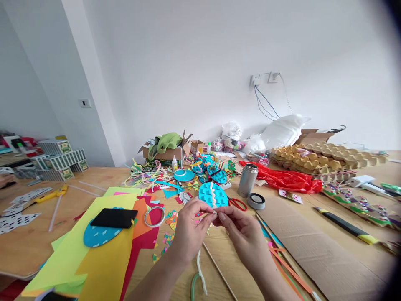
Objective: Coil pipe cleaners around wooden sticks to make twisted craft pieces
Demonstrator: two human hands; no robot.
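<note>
My left hand point(192, 225) and my right hand point(239, 230) meet fingertip to fingertip over the middle of the table. Both are closed in a pinch on something small and pale, mostly hidden by the fingers. Just beyond them lies a bright blue paper disc point(203, 193) with a wavy white strip down its middle. Below the hands a fuzzy white strand point(200, 267) lies beside a bent green strand point(193, 284) and a thin wooden stick point(216, 264). Red-handled scissors point(238, 204) rest to the right of the disc.
A metal flask point(247, 180) stands behind its lid point(256, 200). Cardboard point(307, 238) and a utility knife point(344, 225) lie right, egg trays point(313, 159) farther back. Left are coloured paper sheets point(72, 242), a black phone-like slab point(114, 218) and a tape roll point(154, 216).
</note>
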